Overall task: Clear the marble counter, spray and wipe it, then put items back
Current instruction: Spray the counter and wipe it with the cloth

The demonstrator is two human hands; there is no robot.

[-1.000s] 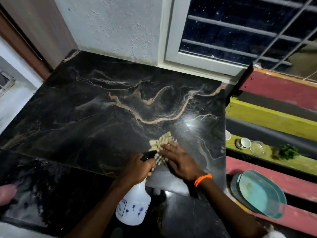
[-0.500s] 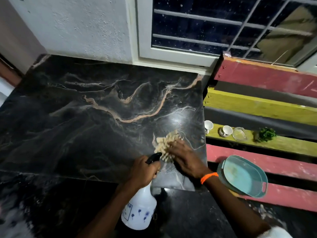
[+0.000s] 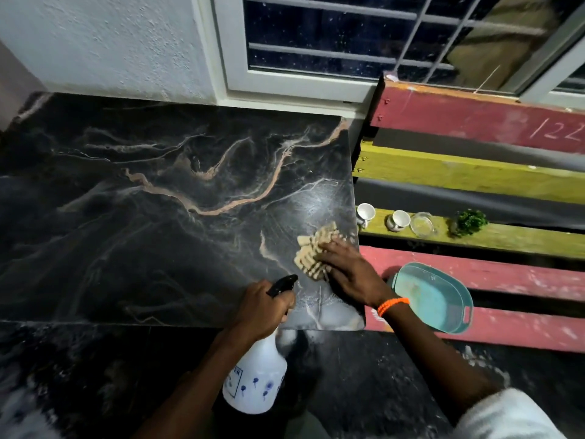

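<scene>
The black marble counter (image 3: pixel 152 217) with tan veins fills the left and middle. My right hand (image 3: pixel 351 274) presses flat on a beige ribbed cloth (image 3: pixel 313 251) near the counter's right edge. My left hand (image 3: pixel 262 308) grips the neck of a white spray bottle (image 3: pixel 256 378) with a black trigger, held just off the counter's front edge. Wet streaks shine near the front right corner.
To the right are painted wooden slats, red and yellow (image 3: pixel 474 175). On a yellow slat stand two white cups (image 3: pixel 365 213) (image 3: pixel 399 219), a glass jar (image 3: pixel 422 224) and a small green plant (image 3: pixel 468 221). A teal tray (image 3: pixel 433 296) rests on a red slat. A barred window (image 3: pixel 348 36) is behind.
My right hand has slid the cloth rightward, close to the counter's right edge. The view has shifted right. My left hand keeps the bottle in the same hold.
</scene>
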